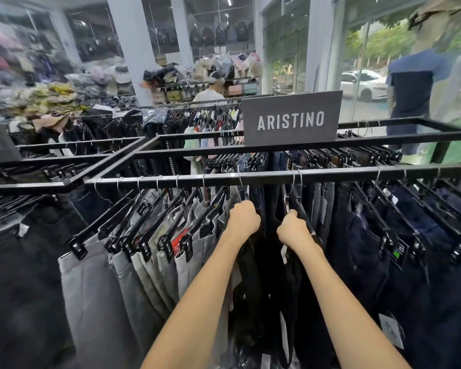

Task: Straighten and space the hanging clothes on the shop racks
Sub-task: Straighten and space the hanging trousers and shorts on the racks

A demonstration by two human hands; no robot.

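**Shop floor with trouser racks: both hands clenched on hangers at the front rail**

Shop interior, head view. Black metal racks fill the foreground, and a dark sign [292, 118] reading ARISTINO stands on a rear bar. Along the front rail [330, 174] hang clip hangers. Grey trousers [96, 275] are bunched and slanted to the left, and dark blue trousers [370, 249] hang to the right.

At the middle of the rail, the left hand [244, 218] is curled into a fist just below a wire hook. It grasps the top of a hanger carrying a dark garment [250, 275], and its fingertips are hidden behind the knuckles. Just beside it, the right hand [293, 230] is wrapped round the bar of a black hanger [301, 209], with the thumb laid along it.

A narrow gap separates the two held hangers. A dressed mannequin [415, 75] stands by the window at far right.
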